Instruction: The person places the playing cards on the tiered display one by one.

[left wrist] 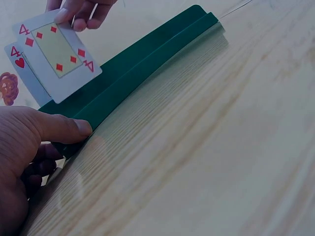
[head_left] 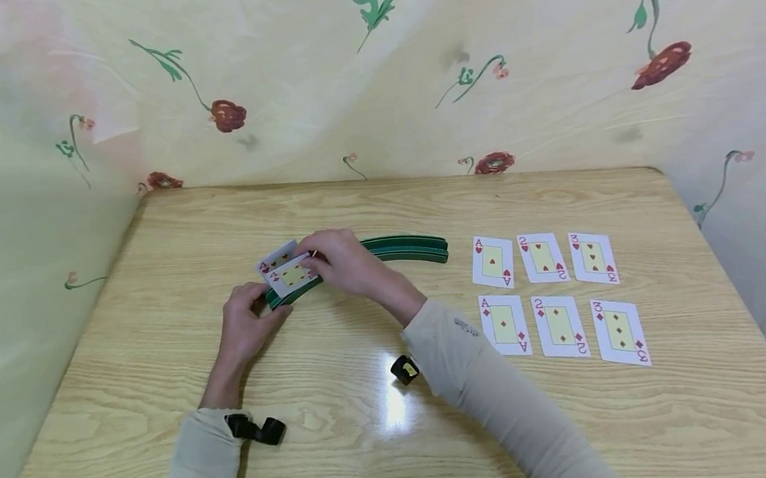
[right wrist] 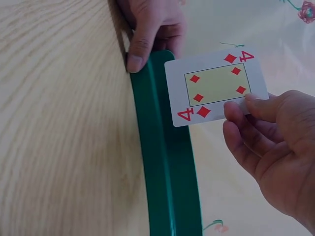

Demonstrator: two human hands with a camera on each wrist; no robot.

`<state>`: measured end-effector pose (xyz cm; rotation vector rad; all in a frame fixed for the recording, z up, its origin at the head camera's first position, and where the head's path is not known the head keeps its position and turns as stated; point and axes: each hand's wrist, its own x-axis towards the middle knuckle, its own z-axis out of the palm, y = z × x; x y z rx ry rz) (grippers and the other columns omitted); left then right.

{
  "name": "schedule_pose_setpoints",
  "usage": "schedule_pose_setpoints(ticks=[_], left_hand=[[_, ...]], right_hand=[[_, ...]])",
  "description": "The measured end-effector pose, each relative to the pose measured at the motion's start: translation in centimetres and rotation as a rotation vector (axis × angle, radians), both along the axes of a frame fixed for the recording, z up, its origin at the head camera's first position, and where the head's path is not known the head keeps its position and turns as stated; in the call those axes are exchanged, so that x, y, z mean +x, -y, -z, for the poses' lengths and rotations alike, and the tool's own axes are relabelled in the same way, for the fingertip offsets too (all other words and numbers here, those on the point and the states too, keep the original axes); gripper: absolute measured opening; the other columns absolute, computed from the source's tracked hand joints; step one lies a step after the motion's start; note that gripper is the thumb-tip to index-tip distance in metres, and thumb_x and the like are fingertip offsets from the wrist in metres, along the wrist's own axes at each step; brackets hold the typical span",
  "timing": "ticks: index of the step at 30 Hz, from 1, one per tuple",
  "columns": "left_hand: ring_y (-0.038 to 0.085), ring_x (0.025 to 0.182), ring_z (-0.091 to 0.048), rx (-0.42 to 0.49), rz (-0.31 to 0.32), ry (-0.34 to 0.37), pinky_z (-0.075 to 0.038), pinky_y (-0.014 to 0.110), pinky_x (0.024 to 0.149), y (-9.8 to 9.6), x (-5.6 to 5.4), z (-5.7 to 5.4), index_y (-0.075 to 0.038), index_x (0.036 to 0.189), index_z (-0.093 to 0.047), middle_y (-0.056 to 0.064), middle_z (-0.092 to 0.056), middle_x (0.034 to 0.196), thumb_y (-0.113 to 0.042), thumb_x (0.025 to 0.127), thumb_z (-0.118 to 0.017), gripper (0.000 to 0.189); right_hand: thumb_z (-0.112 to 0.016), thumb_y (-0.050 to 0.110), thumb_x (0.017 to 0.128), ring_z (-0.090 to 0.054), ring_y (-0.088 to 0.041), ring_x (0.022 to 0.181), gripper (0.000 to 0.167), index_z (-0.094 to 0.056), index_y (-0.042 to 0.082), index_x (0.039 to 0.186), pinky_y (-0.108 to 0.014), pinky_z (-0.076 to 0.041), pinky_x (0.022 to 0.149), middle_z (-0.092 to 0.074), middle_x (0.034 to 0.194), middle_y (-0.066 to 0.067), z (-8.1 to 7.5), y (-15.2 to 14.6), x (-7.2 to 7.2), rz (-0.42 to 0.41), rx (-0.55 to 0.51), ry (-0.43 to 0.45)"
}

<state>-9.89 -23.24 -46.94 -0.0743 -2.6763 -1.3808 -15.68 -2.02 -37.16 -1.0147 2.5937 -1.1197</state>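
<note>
Head view. Left hand (head_left: 248, 323) pinching the near-left end of a curved green card holder (head_left: 412, 248), thumb on the front side. Right hand (head_left: 343, 262) just right of it, pinching the four of diamonds (head_left: 292, 276) by its right side; card tilted, lying between the two hands over the holder. Four of hearts (head_left: 278, 258) directly behind that card, left of the right hand's fingertips. Holder runs on behind and past the right hand. Well to the right of the right hand, two rows face up on the wooden table (head_left: 349, 453): ace of hearts (head_left: 492, 262), two of hearts (head_left: 542, 258), three of hearts (head_left: 593, 257); nearer the person, ace of diamonds (head_left: 504, 325), two of diamonds (head_left: 560, 327), three of diamonds (head_left: 620, 332). Floral cloth (head_left: 295, 69) beyond both hands.

Left wrist view. Left thumb pressed on the holder's front, fingers curled behind its end. Four of diamonds above the thumb, overlapping the four of hearts; whether its lower edge sits in the groove, cannot tell.

Right wrist view. Right thumb and fingers pinch one long edge of the four of diamonds. Holder passes beneath the card; left hand at its far end.
</note>
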Motion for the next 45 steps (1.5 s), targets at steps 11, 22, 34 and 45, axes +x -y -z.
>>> schedule_pose_setpoints(ticks=[11, 22, 34, 45], left_hand=[[0.026, 0.101, -0.051, 0.012, -0.002, -0.015, -0.036, 0.022, 0.083, 0.0, 0.0, 0.0, 0.005, 0.114, -0.07, 0.023, -0.069, 0.111, -0.003, 0.081, -0.081, 0.036], [0.027, 0.101, -0.051, 0.017, 0.005, -0.03, -0.037, 0.022, 0.083, 0.0, 0.0, 0.0, 0.006, 0.114, -0.07, 0.024, -0.069, 0.11, -0.002, 0.08, -0.081, 0.036], [0.026, 0.102, -0.051, -0.008, -0.007, 0.003, -0.038, 0.023, 0.083, 0.0, 0.0, 0.1, 0.006, 0.115, -0.069, 0.024, -0.068, 0.112, -0.006, 0.084, -0.08, 0.035], [0.023, 0.103, -0.049, -0.012, -0.008, 0.021, -0.037, 0.019, 0.084, -0.1, 0.1, 0.1, 0.005, 0.116, -0.069, 0.023, -0.067, 0.114, -0.006, 0.084, -0.079, 0.036]], right_hand=[[-0.061, 0.007, 0.098, -0.068, -0.019, 0.108, 0.018, -0.072, 0.006, 0.113, -0.032, -0.056, 0.091, -0.074, 0.116, -0.009, 1.2, 0.6, 0.1, -0.016, 0.029, -0.061], [-0.061, 0.008, 0.099, -0.068, -0.017, 0.109, 0.02, -0.072, 0.008, 0.116, -0.031, -0.055, 0.092, -0.074, 0.117, -0.007, 1.8, 0.8, -0.1, -0.036, 0.08, -0.057], [-0.062, 0.008, 0.099, -0.072, -0.019, 0.099, 0.023, -0.07, 0.007, 0.12, -0.026, -0.057, 0.084, -0.071, 0.123, -0.01, 0.3, -0.9, 0.3, 0.026, 0.011, -0.041], [-0.065, 0.009, 0.096, -0.069, -0.019, 0.09, 0.019, -0.072, 0.005, 0.114, -0.03, -0.057, 0.083, -0.074, 0.115, -0.01, -0.9, -4.4, 0.1, 0.07, -0.061, -0.121]])
